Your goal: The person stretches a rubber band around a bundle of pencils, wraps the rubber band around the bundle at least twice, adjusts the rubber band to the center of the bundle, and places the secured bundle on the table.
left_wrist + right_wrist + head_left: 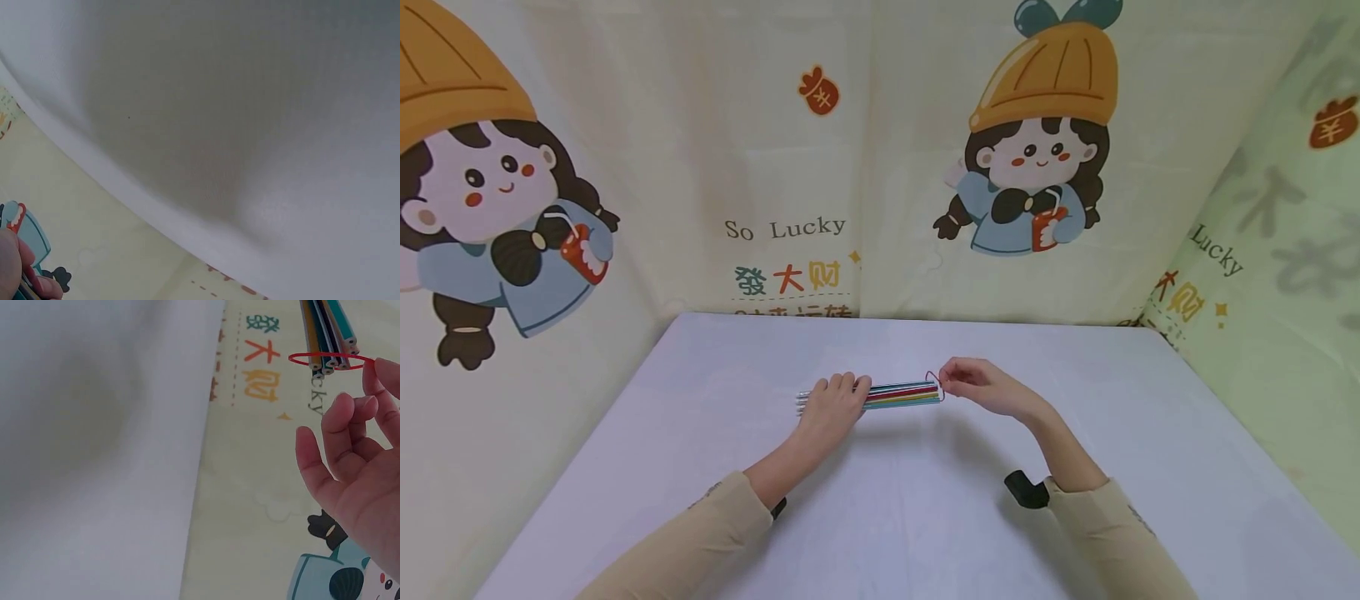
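A bundle of several coloured pencils (904, 394) is held above the table by my left hand (833, 404), whose fingers wrap round it. In the left wrist view, only part of that hand (9, 262) shows at the lower left corner. A thin red rubber band (299, 362) loops round the pencils' flat ends (328, 364) in the right wrist view. Thumb and index finger of my right hand (988, 387) pinch one side of the band, to the right of the bundle. The other fingers of the right hand (356, 469) are loosely bent, apart from the pencils.
A white-covered table (910, 492) lies below both hands. Behind it hangs a pale cloth backdrop (895, 275) with printed cartoon figures and lettering. A black wrist mount (1027, 490) sits at the right sleeve.
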`<control>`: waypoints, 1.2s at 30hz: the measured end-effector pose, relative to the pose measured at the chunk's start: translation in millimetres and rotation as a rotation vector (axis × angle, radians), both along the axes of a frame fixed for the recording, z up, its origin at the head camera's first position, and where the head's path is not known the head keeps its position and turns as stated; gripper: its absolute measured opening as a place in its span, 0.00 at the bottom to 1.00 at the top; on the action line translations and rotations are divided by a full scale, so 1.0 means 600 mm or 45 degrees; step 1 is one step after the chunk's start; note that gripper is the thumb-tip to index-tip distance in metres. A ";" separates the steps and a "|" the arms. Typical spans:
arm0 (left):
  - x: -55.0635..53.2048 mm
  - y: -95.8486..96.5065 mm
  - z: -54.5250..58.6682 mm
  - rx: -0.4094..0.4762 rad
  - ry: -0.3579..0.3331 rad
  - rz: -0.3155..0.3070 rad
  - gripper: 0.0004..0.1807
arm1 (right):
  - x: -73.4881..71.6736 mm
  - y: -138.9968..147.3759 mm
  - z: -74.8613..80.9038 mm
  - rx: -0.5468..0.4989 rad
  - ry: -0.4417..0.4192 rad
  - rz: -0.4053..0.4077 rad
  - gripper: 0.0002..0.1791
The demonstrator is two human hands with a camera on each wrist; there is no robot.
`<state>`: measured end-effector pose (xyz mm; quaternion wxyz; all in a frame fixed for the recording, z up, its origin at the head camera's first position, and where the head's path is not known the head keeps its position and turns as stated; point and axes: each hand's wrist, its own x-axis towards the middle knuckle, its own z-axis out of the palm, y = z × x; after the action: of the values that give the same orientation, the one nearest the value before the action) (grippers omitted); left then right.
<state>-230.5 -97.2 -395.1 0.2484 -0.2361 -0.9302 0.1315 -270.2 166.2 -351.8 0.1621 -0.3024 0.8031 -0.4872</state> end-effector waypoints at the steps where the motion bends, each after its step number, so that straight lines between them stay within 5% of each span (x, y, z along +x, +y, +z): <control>1: 0.000 0.000 -0.001 -0.001 0.001 0.000 0.23 | 0.002 -0.003 0.002 0.007 -0.001 0.020 0.08; 9: -0.002 -0.001 0.000 0.015 -0.014 0.047 0.23 | 0.024 -0.019 0.004 0.046 0.071 0.055 0.03; 19: -0.003 -0.001 0.008 0.058 -0.025 0.113 0.22 | 0.065 -0.053 -0.024 0.048 0.238 -0.150 0.03; 24: -0.008 -0.003 0.010 0.079 -0.052 0.173 0.23 | 0.082 -0.071 -0.046 -0.025 0.446 -0.204 0.02; 30: -0.015 -0.010 0.013 0.106 -0.155 0.247 0.22 | 0.099 -0.088 -0.065 -0.132 0.678 -0.152 0.07; 36: -0.018 -0.016 0.015 0.145 -0.181 0.274 0.22 | 0.109 -0.095 -0.063 -0.228 0.720 -0.047 0.09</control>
<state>-241.2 -107.0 -385.9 0.1794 -0.1290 -0.9714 0.0872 -204.6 108.9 -389.6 -0.1043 -0.4246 0.7755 -0.4555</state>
